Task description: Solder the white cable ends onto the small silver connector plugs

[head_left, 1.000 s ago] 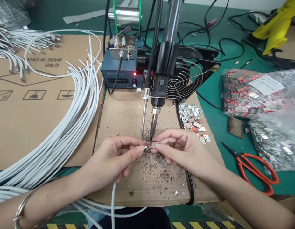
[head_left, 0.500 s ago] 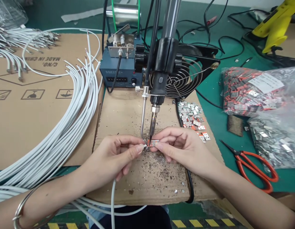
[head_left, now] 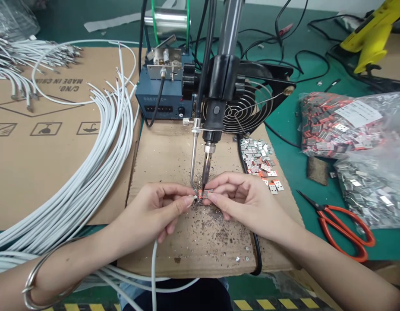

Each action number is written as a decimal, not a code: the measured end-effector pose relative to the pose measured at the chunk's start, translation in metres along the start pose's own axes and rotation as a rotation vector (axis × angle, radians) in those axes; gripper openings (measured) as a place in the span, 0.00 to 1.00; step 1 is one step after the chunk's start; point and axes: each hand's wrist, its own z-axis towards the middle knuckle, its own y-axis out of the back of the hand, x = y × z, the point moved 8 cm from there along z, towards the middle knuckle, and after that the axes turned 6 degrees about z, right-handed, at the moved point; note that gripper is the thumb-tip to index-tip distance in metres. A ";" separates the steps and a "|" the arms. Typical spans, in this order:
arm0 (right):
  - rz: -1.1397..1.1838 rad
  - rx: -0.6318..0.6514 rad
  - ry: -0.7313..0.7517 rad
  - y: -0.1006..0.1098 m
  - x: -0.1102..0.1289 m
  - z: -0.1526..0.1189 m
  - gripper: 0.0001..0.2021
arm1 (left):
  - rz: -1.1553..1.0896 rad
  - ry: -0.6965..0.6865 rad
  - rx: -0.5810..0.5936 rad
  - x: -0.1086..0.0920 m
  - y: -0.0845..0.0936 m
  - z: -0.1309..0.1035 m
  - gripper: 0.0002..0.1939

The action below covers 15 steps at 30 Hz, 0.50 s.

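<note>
My left hand (head_left: 159, 209) pinches the end of a white cable (head_left: 153, 272), which hangs down below the palm. Between thumb and fingers, my right hand (head_left: 243, 198) grips a small metal and orange USB connector (head_left: 206, 194). Cable end and connector meet under the tip of the upright soldering iron (head_left: 207, 166). A thin metal feed tube (head_left: 193, 160) comes down beside the iron to the same spot. The fingertips partly hide the joint, so I cannot make out whether wire and connector are fused.
Loose connectors (head_left: 259, 162) lie right of the iron, before a black fan (head_left: 238, 108). A blue solder feeder (head_left: 164, 97) stands behind. White cables (head_left: 105, 172) fill the left. Bagged connectors (head_left: 332, 125), a brown sponge (head_left: 318, 170) and red-handled scissors (head_left: 345, 231) are at right.
The connector and my right fingers have shifted slightly left relative to the view, and the iron's tip now appears over the connector's orange end. Both hands keep their grips.
</note>
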 end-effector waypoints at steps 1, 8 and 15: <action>-0.004 0.004 0.003 0.000 0.001 0.000 0.06 | 0.000 -0.005 0.000 -0.001 0.000 0.000 0.12; -0.018 0.019 0.004 0.000 0.001 0.000 0.05 | 0.036 -0.005 0.005 -0.001 0.001 -0.001 0.12; -0.019 0.040 0.030 -0.001 0.004 0.001 0.04 | 0.111 -0.006 -0.011 -0.006 0.004 -0.001 0.12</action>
